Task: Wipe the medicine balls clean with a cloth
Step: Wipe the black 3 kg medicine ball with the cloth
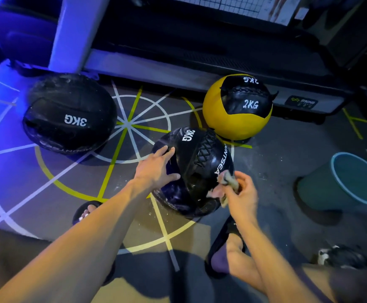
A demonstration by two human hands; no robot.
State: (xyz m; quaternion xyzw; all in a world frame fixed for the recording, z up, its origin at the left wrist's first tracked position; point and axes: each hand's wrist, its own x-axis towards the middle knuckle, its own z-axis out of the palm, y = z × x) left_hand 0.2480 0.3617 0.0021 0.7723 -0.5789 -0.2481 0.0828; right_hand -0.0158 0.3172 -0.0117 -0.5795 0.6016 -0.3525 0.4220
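Right now the left hand [158, 169] lies flat on the near black ball [194, 171], fingers spread wide over its left side, while the right hand [240, 194] pinches a bunched cloth [227, 182] against the ball's right flank. To wipe well, I would keep the left palm pressing so the ball cannot roll, open the cloth out flatter, and work along the laced seam where dirt seems likely to lodge, turning the ball bit by bit. A second black ball [69, 114] sits far left; the yellow ball [237, 107] sits far right. The teal bucket [339, 169] stands to the right; I cannot tell what it holds.
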